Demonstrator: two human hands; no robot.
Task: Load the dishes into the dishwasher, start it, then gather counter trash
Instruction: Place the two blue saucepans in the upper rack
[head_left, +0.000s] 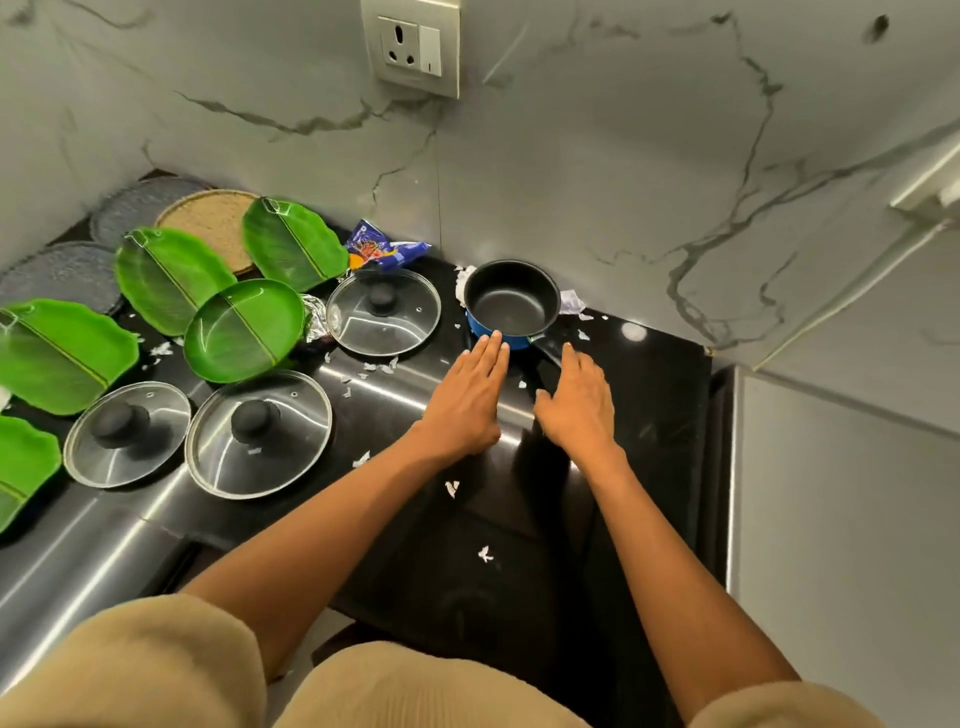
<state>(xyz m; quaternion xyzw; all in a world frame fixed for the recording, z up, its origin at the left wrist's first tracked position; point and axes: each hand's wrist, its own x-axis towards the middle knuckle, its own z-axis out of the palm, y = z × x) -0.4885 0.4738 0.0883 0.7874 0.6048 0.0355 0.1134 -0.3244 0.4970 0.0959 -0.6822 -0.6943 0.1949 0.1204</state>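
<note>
A small blue saucepan (511, 304) with a black inside stands near the back of the black counter (649, 405). My left hand (467, 400) is stretched flat, its fingertips at the pan's near wall. My right hand (576, 402) is also flat with straight fingers, just right of the pan's handle stub. Neither hand holds anything. Three glass lids with black knobs lie to the left: one (383, 310) beside the pan, two (258, 434) (127, 434) nearer the front. Several green leaf-shaped plates (244, 330) lie further left.
A blue snack wrapper (382, 247), crumpled foil (314, 325) and white paper scraps (452, 488) litter the counter. Grey glass plates (67, 270) and a woven mat (208, 221) sit at the back left. A marble wall with a socket (410, 47) is behind; a grey cabinet (841, 519) stands at the right.
</note>
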